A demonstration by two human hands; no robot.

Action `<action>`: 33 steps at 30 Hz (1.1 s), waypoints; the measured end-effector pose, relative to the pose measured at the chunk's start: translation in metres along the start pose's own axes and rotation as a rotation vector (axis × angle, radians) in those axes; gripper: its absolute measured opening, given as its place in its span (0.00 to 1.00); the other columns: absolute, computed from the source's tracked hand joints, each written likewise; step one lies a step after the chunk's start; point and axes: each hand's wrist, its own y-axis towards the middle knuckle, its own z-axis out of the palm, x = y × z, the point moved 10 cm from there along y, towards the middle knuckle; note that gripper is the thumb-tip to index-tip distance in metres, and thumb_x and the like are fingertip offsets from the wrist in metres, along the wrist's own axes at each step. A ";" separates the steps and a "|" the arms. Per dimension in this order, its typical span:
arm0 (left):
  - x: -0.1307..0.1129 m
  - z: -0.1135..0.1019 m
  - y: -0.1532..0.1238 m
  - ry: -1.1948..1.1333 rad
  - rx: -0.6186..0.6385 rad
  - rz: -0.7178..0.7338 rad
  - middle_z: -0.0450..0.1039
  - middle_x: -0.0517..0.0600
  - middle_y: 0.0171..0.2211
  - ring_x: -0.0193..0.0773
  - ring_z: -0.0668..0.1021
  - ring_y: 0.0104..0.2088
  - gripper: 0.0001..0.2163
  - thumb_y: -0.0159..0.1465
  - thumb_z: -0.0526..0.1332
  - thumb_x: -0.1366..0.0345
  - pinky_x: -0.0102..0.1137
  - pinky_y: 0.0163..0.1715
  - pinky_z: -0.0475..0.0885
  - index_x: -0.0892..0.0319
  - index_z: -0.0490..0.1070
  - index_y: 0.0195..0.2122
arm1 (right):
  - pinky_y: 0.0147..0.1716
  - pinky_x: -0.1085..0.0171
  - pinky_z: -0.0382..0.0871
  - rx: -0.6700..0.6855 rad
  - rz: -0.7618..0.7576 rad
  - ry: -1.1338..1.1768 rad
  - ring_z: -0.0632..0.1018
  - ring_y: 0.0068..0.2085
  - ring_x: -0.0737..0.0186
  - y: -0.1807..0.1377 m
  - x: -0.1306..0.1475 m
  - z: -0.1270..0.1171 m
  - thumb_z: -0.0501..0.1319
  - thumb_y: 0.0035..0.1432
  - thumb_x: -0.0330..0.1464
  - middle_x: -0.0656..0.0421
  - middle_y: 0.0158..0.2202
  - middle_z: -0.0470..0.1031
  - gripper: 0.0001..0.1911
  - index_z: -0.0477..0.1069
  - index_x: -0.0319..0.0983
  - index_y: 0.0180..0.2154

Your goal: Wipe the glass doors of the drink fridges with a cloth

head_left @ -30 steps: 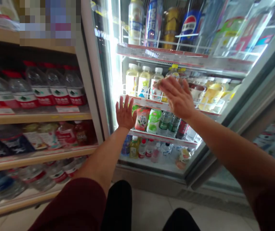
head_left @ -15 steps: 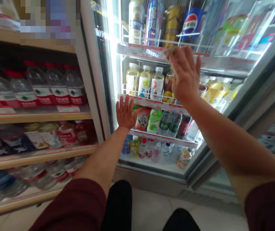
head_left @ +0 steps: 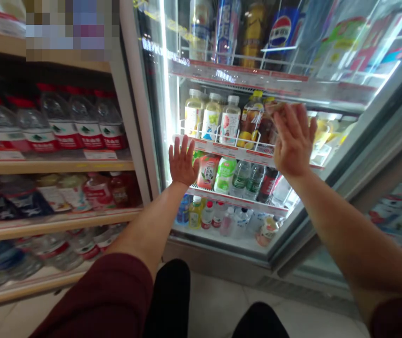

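I face a lit drinks cooler (head_left: 151, 117) with a glass door. My left hand (head_left: 181, 162) lies flat against the glass near the door's left edge, fingers spread, in front of a pink-labelled bottle (head_left: 208, 172). My right hand (head_left: 294, 141) is raised flat against the glass further right, fingers stretched upward, in front of the shelf of juice bottles (head_left: 229, 121). A small brownish patch (head_left: 274, 107) shows at its fingertips; I cannot make out what it is. Both my sleeves are dark red.
Wooden shelves (head_left: 53, 165) at the left carry rows of red-capped water bottles (head_left: 81, 122) and other drinks below. The cooler's top rack holds tall cola and soda bottles (head_left: 278, 30). A second glass door (head_left: 380, 141) angles off at the right. Pale floor tiles lie below.
My right hand swept up to the top rack's level, then came down and right to the juice shelf. My left hand stayed flat in the same place.
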 end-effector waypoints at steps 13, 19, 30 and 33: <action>-0.003 -0.001 -0.001 0.040 -0.018 0.032 0.53 0.57 0.73 0.45 0.41 0.76 0.30 0.73 0.45 0.52 0.47 0.75 0.35 0.62 0.58 0.71 | 0.72 0.39 0.48 0.006 -0.082 -0.035 0.59 0.73 0.50 -0.052 -0.010 -0.009 0.52 0.69 0.26 0.57 0.72 0.62 0.34 0.52 0.50 0.72; -0.002 -0.001 -0.001 0.021 -0.014 0.030 0.53 0.56 0.73 0.45 0.42 0.76 0.30 0.72 0.47 0.52 0.48 0.75 0.35 0.61 0.58 0.71 | 0.75 0.53 0.46 0.140 -0.306 0.032 0.60 0.73 0.61 -0.110 0.058 0.025 0.51 0.67 0.22 0.58 0.71 0.64 0.37 0.49 0.48 0.73; -0.001 -0.003 -0.004 -0.015 -0.060 0.054 0.54 0.56 0.73 0.46 0.45 0.76 0.29 0.73 0.48 0.52 0.47 0.75 0.36 0.59 0.58 0.72 | 0.74 0.47 0.40 0.151 -0.126 0.111 0.59 0.74 0.53 -0.088 0.089 0.056 0.51 0.69 0.25 0.57 0.71 0.62 0.37 0.43 0.48 0.74; 0.000 -0.004 -0.004 -0.014 -0.063 0.058 0.54 0.56 0.73 0.47 0.45 0.76 0.29 0.73 0.48 0.52 0.48 0.75 0.36 0.59 0.58 0.72 | 0.71 0.56 0.53 0.356 -0.509 0.271 0.68 0.69 0.60 -0.162 0.158 0.082 0.53 0.67 0.24 0.56 0.68 0.69 0.34 0.53 0.42 0.72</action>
